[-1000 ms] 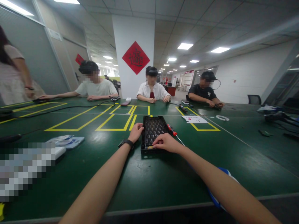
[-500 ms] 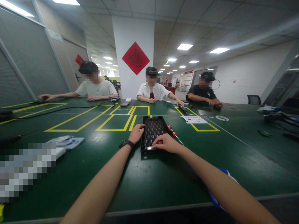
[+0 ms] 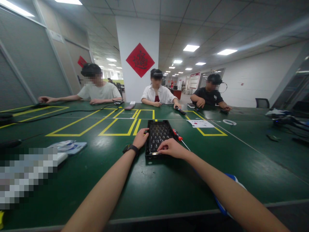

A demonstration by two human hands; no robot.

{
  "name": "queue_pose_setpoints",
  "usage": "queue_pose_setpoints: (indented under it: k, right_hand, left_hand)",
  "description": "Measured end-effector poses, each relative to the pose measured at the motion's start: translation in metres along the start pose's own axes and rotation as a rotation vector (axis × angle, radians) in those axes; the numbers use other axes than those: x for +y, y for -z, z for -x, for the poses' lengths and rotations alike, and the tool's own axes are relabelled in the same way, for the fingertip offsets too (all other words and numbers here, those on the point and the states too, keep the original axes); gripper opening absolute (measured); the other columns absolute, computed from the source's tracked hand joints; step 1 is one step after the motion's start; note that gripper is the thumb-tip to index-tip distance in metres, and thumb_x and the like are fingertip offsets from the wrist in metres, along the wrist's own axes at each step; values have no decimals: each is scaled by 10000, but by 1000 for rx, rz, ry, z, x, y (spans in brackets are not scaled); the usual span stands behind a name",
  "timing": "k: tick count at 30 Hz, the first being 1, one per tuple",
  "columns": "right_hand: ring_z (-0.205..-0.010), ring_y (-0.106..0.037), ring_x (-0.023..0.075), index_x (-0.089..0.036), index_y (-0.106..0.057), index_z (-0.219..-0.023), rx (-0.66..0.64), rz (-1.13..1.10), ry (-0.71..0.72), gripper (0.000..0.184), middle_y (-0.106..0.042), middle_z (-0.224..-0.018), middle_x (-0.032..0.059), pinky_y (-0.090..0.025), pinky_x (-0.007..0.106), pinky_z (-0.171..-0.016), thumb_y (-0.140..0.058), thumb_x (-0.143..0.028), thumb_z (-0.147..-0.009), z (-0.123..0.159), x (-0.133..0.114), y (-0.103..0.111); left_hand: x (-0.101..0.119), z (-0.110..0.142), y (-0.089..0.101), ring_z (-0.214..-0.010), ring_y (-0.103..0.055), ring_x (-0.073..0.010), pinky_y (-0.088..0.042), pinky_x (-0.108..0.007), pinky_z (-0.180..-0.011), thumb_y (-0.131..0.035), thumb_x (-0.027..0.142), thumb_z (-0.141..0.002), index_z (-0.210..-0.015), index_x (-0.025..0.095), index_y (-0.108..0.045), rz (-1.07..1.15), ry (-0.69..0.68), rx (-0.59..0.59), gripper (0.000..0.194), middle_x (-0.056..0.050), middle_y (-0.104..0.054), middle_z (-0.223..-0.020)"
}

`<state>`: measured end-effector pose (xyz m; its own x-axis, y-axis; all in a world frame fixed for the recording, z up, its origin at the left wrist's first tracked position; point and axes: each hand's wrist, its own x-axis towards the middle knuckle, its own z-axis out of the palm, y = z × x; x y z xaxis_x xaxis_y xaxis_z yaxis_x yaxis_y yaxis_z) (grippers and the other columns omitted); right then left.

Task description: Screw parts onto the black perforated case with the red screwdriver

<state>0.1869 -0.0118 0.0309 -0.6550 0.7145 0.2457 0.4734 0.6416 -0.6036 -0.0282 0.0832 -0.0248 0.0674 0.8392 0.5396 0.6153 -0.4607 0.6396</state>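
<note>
Green table point(image 3: 154, 190): black tray point(image 3: 153, 158) could skid if pushed
Left hand point(image 3: 141, 138): fingers' state unclear
Right hand point(image 3: 172, 148): fingertips together

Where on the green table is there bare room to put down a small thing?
Between the forearms, bare table shows from the black tray to the near edge. Another patch lies right of the screwdriver, between the white paper and right forearm. The tray is crowded: left hand at its left side, right hand at its near end, screwdriver beside it.

Room nearside of tray point(image 3: 159, 131), screwdriver point(image 3: 180, 138) right
</note>
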Motion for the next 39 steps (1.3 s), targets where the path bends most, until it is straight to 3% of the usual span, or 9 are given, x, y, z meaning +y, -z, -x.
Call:
queue_pose_setpoints:
  k: [39]
  right_hand:
    - [-512, -440, 73, -119, -706, -833, 0, 29, -4, 320, -614, -617, 26, -314, 192, -489, -626, -401, -707, -1, 2, 0]
  left_hand:
    - [0, -1, 0, -1001, -533, -181, -423, -353, -911, -447, 173, -783, -1083, 159, -567, -16, -25, 11, 323, -78, -572, -1108]
